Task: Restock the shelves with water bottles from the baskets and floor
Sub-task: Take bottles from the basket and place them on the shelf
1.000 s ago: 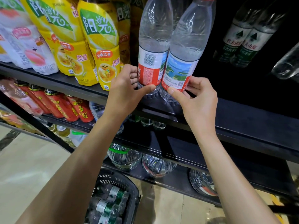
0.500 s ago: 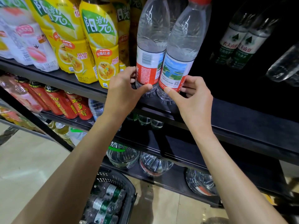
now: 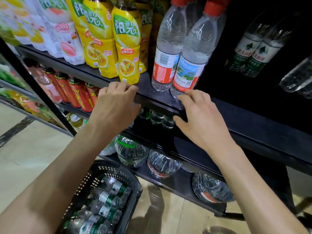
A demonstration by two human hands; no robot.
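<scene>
Two water bottles stand side by side and touching near the front edge of the upper shelf (image 3: 253, 125). The left water bottle (image 3: 166, 53) and the right water bottle (image 3: 194, 65) are both upright, with their bases on the shelf and their red caps pointing up. Their long axes are vertical; in the wide-angle view both appear to lean slightly to the right. The printed labels face outward, toward the viewer.

The left hand (image 3: 116, 105) is at the shelf's front lip, below and to the left of the bottles. Its fingers are loosely curled and it grasps nothing. The right hand (image 3: 200, 119) is relaxed with fingers spread and also holds nothing. Its fingertips (image 3: 183, 97) lie just beside the base of the right water bottle, and whether they touch it cannot be told. Its thumb lies against the front face of the shelf.

To the left on the same shelf stand yellow tea bottles (image 3: 128, 48). Green-labelled bottles (image 3: 253, 49) stand deeper in, to the right. Red bottles (image 3: 79, 95) fill the shelf below, and large water jugs (image 3: 130, 151) occupy the bottom shelf.

On the floor beneath the left forearm sits a black basket (image 3: 108, 168). It holds small bottles (image 3: 108, 200) lying on their sides, their long axes roughly horizontal.
</scene>
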